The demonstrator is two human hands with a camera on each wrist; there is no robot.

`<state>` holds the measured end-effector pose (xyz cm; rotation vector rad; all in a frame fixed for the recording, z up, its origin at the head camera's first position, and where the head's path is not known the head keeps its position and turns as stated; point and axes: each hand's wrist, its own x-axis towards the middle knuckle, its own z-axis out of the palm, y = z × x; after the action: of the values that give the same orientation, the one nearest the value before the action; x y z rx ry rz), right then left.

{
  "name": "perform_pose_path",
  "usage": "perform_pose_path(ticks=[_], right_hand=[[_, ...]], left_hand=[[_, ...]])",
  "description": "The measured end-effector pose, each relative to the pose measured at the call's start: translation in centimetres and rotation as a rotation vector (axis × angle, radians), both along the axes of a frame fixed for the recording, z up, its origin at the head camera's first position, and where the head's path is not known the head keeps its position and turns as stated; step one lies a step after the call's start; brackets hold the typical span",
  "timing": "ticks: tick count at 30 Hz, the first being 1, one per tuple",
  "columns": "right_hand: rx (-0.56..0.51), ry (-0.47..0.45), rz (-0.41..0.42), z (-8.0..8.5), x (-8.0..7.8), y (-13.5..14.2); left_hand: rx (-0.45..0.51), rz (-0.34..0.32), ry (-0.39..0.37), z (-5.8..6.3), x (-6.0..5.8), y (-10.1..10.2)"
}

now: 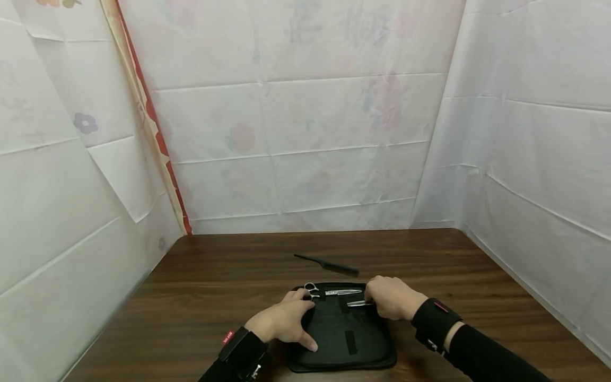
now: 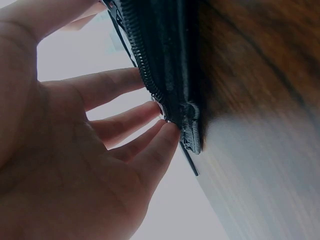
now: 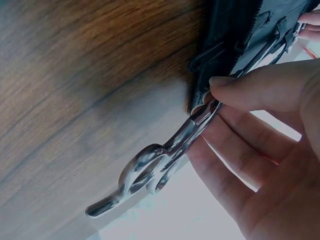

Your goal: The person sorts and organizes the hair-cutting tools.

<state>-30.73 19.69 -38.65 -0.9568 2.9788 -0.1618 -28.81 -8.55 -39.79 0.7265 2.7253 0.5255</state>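
An unzipped black case (image 1: pixel 329 339) lies flat on the wooden table in the head view. Across its far part rests a pair of silver scissors (image 1: pixel 343 292), finger rings to the left. My left hand (image 1: pixel 285 317) touches the case's left side, fingers fairly straight near those rings and thumb spread over the lining. At the case's right edge my right hand (image 1: pixel 389 296) pinches a second pair of scissors (image 3: pixel 182 137) between thumb and fingers. Their blades (image 1: pixel 358 304) point left over the case, below the first pair. Their rings stick out past the case edge in the right wrist view.
A black rat-tail comb (image 1: pixel 339 268) lies on the table (image 1: pixel 229 265) beyond the case, its thin tail pointing left. White printed sheets (image 1: pixel 305 132) hang behind the table and along both sides. A dark strap (image 1: pixel 350 342) crosses the case's lower lining.
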Motion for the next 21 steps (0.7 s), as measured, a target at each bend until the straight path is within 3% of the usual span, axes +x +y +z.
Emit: perform_pose_path(ticks=[7, 21], right_hand=[[0.006, 0.043, 0.022, -0.15, -0.10, -0.07], [-0.004, 0.030, 0.017, 0.02, -0.30, -0.96]], left_hand=[[0.002, 0.000, 0.007, -0.01, 0.15, 0.01], [0.004, -0.001, 0.014, -0.07, 0.04, 0.04]])
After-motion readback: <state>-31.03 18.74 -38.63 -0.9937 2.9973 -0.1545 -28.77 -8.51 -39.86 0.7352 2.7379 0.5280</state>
